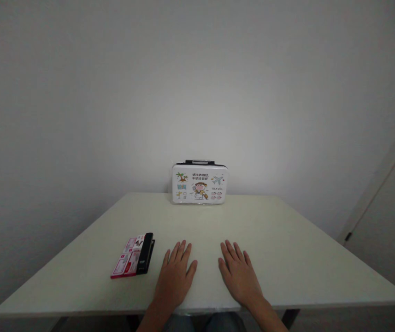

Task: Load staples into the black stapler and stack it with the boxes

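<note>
My left hand lies flat on the pale table, palm down with fingers spread and nothing in it. To its left, and apart from it, is a black stapler. Small pink-and-white boxes, seemingly of staples, sit against the stapler's left side. My right hand also rests palm down, fingers stretched forward, holding nothing. Bare tabletop lies between the two hands.
At the table's far edge a white case with cartoon prints and a black handle stands upright near the grey wall. A door-like panel with dark hinges is on the right. The table's front edge runs under my wrists.
</note>
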### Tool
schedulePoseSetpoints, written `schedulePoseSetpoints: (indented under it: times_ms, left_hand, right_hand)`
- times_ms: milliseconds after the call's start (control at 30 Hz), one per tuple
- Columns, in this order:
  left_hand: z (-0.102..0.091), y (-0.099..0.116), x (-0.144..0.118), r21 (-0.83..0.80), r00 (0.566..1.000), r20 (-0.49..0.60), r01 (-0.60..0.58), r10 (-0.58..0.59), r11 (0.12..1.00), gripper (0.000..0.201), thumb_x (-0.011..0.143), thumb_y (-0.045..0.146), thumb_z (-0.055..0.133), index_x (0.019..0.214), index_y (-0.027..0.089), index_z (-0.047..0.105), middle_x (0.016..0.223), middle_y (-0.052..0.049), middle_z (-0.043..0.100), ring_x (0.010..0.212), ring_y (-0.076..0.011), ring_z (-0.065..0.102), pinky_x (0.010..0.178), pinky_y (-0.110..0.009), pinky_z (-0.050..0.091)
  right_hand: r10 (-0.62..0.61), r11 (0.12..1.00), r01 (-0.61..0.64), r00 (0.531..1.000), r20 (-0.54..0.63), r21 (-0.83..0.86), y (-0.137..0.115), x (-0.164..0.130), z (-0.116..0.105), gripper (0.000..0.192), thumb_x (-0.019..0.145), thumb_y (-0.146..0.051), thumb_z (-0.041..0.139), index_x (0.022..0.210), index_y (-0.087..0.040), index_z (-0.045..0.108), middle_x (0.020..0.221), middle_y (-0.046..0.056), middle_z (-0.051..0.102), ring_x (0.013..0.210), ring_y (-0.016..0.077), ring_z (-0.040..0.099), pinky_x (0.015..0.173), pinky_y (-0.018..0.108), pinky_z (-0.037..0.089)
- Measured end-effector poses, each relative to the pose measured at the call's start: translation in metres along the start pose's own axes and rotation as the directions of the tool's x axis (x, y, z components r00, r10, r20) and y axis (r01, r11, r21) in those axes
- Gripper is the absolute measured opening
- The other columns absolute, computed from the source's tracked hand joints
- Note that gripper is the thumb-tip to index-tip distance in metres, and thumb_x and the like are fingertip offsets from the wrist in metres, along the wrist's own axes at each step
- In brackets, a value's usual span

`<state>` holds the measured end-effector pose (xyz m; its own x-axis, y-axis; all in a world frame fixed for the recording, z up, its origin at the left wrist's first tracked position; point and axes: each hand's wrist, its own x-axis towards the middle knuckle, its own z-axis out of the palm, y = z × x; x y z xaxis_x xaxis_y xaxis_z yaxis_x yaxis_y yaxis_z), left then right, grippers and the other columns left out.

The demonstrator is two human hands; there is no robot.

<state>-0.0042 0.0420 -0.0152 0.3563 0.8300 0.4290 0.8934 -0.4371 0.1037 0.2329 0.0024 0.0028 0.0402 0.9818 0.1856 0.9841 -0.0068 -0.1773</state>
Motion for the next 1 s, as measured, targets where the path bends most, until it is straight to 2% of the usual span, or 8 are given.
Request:
schedulePoseSetpoints:
  times_ms: [1000]
  left_hand:
    - [0.001, -0.0017, 0.0, 0.002, 1.0, 0.0, -0.012, 0.012, 1.0, 0.055, 0.103, 0.049, 0.034, 0.154, 0.028, 0.035, 0.16, -0.007, 0.034, 0.149, -0.0276, 0.029, 0.119, -0.055, 0.03]
  right_hand:
    - [0.01, 1.0, -0.01, 1.0, 0.009, 0.009, -0.0017, 0.0004, -0.0007, 0.062, 0.103, -0.054, 0.021, 0.159, -0.027, 0.026, 0.164, -0.001, 0.018, 0.153, 0.0269, 0.009, 0.123, 0.049, 0.007]
